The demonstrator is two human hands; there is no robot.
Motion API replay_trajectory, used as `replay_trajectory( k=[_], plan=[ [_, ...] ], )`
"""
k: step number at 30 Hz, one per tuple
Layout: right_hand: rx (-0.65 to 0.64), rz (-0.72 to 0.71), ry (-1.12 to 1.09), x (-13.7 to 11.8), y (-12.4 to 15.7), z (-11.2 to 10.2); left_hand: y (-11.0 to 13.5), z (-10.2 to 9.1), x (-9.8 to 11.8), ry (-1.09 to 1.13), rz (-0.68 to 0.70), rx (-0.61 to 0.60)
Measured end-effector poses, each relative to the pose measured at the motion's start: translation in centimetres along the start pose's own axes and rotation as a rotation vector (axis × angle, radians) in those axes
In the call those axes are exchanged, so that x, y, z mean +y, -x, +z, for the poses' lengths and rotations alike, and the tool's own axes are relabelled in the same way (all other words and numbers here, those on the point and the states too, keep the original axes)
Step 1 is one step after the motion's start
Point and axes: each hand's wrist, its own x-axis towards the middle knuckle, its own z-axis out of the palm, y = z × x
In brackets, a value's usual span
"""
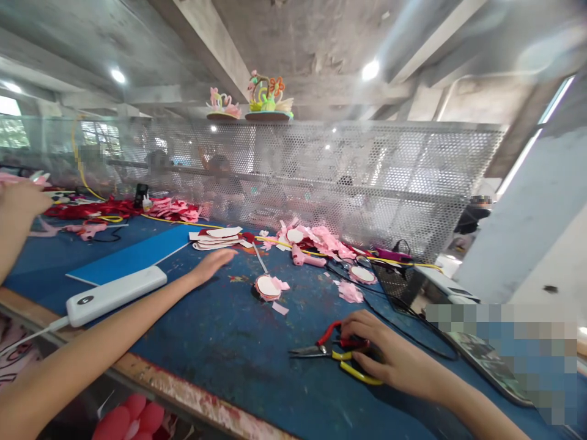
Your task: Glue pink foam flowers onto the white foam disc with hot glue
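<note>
My right hand (378,348) holds a pair of scissors (323,350) with red and yellow handles low over the blue table, the blades pointing left. My left hand (213,266) is stretched out beside a stack of white cut pieces (215,239), its fingers extended and nothing visible in them. Between the hands lies a round white disc (267,287) with a pink strip at its edge and a thin stick behind it. A small pink scrap (280,308) rests just in front of the disc.
Near my left forearm are a white power bank (117,296) and a blue board (132,253). Pink petals (328,240), a pink glue gun (308,258) and black cables lie farther back. A perforated metal screen (321,177) borders the table. Another person's hand (22,201) works at far left.
</note>
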Motion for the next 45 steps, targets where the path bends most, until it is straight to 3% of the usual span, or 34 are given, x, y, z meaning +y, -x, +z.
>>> replay_trajectory(
  k=[5,8,11,17,21,25,30,45],
  plan=[
    [0.003,0.0,-0.001,0.0,0.0,0.0,1.7,2.0,0.6,-0.379,0.137,-0.32],
    [-0.003,0.001,-0.003,0.1,0.0,0.0,1.9,2.6,0.7,-0.718,0.303,-0.416],
    [-0.004,-0.005,0.004,0.2,0.1,0.1,1.9,2.7,0.7,-0.847,0.393,-0.472],
    [-0.012,-0.004,0.011,0.1,0.0,0.1,2.1,2.8,0.9,-0.923,0.48,-0.492],
    [-0.017,0.003,0.01,0.1,0.0,0.0,2.2,2.9,1.1,-0.9,0.467,-0.48],
    [-0.017,0.008,0.015,0.1,0.0,0.0,2.2,3.0,1.3,-0.931,0.557,-0.501],
    [-0.015,0.005,0.01,0.2,0.0,0.1,2.2,3.1,1.4,-0.931,0.58,-0.532],
    [-0.017,0.009,0.009,0.1,-0.2,0.0,2.1,3.1,1.0,-0.934,0.555,-0.46]
  ],
)
